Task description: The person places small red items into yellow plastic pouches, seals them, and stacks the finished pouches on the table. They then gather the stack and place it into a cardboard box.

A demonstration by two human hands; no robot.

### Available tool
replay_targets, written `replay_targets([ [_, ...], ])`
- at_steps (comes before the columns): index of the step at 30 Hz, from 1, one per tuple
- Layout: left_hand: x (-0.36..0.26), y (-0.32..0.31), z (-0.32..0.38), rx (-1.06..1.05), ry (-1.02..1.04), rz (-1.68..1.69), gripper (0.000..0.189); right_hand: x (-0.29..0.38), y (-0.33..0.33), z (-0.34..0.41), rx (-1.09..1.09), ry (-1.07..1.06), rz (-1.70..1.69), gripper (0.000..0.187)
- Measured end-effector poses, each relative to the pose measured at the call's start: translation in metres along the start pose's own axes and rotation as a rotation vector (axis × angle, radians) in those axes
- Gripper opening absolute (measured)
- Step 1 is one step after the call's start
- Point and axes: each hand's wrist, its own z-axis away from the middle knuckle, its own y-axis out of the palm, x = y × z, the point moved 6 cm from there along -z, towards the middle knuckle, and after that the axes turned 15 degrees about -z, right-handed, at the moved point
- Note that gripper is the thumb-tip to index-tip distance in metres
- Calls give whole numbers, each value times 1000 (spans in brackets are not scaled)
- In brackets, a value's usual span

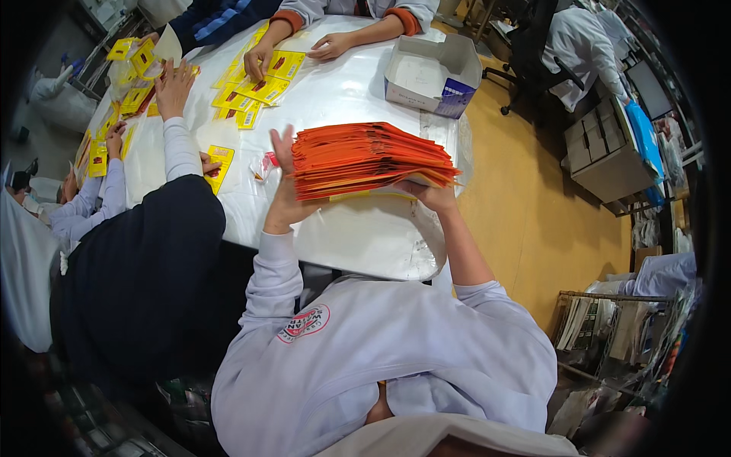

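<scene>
Between my two hands is a thick stack of thin orange-red cards or packets (371, 160), raised over the near end of the white-covered table (337, 234). Many layered edges face me, and a strip of yellow shows along the underside. My left hand (285, 188) presses flat against the stack's left end, its fingers pointing up. At the lower right corner, my right hand (434, 194) grips the stack from below, with its fingertips partly hidden. A small crumpled red-and-clear wrapper (264, 166) lies just left of my left hand.
An open white-and-purple cardboard box (420, 71) stands beyond the stack. Across the table, a co-worker's hands (260, 60) touch yellow printed cards (262, 88). At left, a dark-sleeved neighbour (148, 268) sits close. An office chair (531, 63) and drawer cabinet (605, 148) stand right.
</scene>
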Motion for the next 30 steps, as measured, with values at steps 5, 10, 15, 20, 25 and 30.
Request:
replay_targets([
  [5,-96,-62,-32,-149,29,-579,114,-3,1,-7,-122,12,-191,47],
  [10,-126,6,-51,193,94,-641,125,-3,0,-9,-64,58,-215,49],
  [15,-102,30,-49,360,16,-669,121,-11,-2,-8,4,56,-157,55],
  [20,-110,26,-43,215,155,-684,89,-19,-3,-3,8,24,-108,66],
  [25,-117,29,-49,170,211,-775,90,-17,0,0,48,-47,-11,70],
  [30,-90,-6,-54,182,-20,-896,97,-14,-2,-3,72,-76,-27,73],
])
